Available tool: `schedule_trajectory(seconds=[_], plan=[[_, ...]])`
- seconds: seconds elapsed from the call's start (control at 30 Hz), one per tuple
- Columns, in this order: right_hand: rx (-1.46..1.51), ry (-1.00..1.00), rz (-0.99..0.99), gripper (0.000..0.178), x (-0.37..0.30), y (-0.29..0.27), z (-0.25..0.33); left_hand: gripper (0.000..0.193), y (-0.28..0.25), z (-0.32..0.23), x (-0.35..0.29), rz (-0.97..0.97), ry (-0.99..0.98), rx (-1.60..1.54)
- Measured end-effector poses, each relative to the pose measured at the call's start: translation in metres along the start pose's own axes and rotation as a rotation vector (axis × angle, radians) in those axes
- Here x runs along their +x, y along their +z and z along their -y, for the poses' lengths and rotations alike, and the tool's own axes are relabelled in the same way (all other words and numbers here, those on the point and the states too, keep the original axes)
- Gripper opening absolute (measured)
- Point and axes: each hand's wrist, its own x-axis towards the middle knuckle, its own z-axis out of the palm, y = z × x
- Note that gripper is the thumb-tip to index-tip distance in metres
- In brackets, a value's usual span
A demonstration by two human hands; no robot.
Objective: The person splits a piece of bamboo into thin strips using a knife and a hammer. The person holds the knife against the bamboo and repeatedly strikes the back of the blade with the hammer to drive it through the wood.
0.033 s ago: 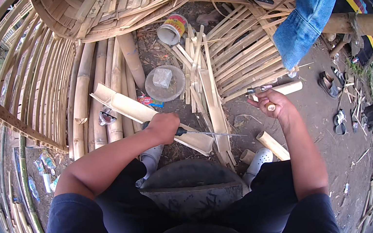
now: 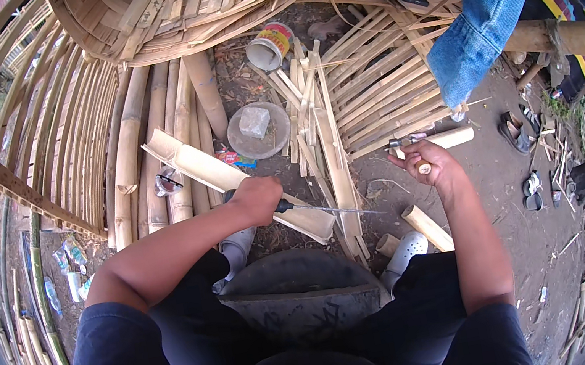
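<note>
My left hand [image 2: 257, 200] is closed around the dark handle of a long, thin metal tool [image 2: 340, 211]. The thin shaft or blade points right across the gap between my knees; its exact kind is unclear. Behind that hand, a split bamboo half [image 2: 201, 165] lies slanted, hollow side up. In my right hand [image 2: 436, 162], fingers curled, is a wooden-handled tool [image 2: 424, 167] whose round handle end faces up. Past the fingers shows a small metal part [image 2: 407, 139], perhaps a hammer's head. A bamboo piece [image 2: 453, 138] lies just beyond the right hand.
A stone block [image 2: 254, 122] rests on a round slab [image 2: 272, 142]. Bamboo strips [image 2: 334, 168] and a slatted bamboo panel [image 2: 385, 89] lie ahead. Bamboo poles [image 2: 146, 160] line the left. A woven basket [image 2: 218, 17] stands at the back; blue denim [image 2: 478, 20] hangs at right.
</note>
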Motion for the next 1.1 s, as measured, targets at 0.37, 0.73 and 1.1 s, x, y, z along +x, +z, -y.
schedule_trajectory(seconds=[0.37,0.73,1.1], plan=[[-0.191,-0.065,0.076,0.019,-0.028,0.011,-0.016,0.023,-0.001,-0.038,0.007,0.017,0.18,0.227],[-0.672,-0.179,0.086,0.027,-0.045,0.051,-0.071,0.018,0.005,-0.075,0.021,-0.153,0.341,0.375],[-0.947,-0.548,-0.05,0.033,-0.024,0.067,-0.099,0.008,0.01,-0.095,0.04,-0.274,0.59,0.438]])
